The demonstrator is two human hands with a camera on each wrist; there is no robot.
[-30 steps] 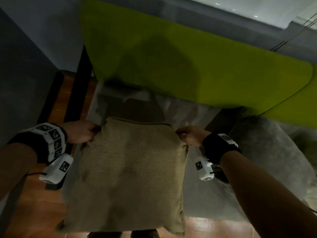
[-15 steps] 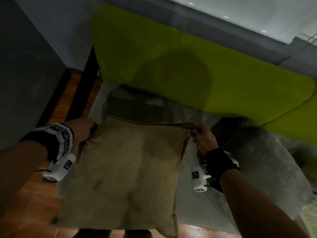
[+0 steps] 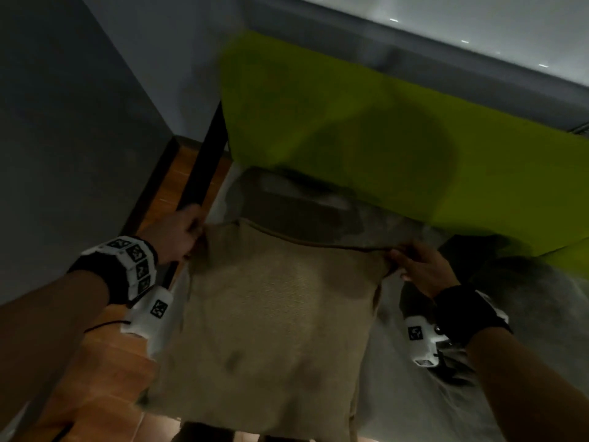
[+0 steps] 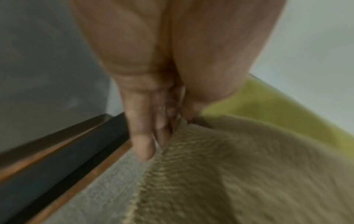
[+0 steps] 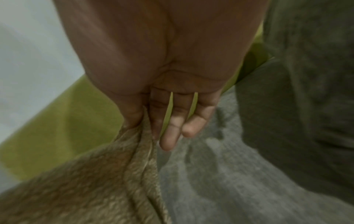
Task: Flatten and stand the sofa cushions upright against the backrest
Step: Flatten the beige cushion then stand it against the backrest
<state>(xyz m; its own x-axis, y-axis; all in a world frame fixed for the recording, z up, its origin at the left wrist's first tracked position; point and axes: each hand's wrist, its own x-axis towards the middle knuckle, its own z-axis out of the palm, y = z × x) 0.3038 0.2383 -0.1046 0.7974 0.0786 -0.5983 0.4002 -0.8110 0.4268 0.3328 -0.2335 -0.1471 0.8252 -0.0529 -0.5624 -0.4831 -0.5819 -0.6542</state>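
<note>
The cushion (image 3: 271,317) occupies the centre and lower centre of the head view, its tan face toward the camera and its top edge running from centre left to centre right. It hangs or leans over the grey seat (image 3: 414,393); whether its lower edge rests on the seat cannot be told. The green backrest (image 3: 398,148) fills the upper centre and right of the frame, apart from the cushion, with a strip of seat showing between them.

Hand state:
- The left hand (image 3: 178,232) pinches the top left corner of the cushion; the left wrist view shows thumb and fingers (image 4: 145,145) closed on the seam.
- The right hand (image 3: 420,269) pinches the top right corner between thumb and forefinger; in the right wrist view the remaining fingers (image 5: 172,131) extend loosely and hold nothing.

Step in hand, as judged: the cushion is held taut by both top corners, which suits shaking or stretching it flat before placement. It is not yet stood against the backrest.

Next move, as judged: carry the cushion toward the upper part of the frame, set its lower edge on the seat at the foot of the backrest, and lean its rear face against the green panel. Keep both corners level so it stands square. A dark grey mass (image 3: 526,298) at the right may be a second cushion; this cannot be confirmed.
</note>
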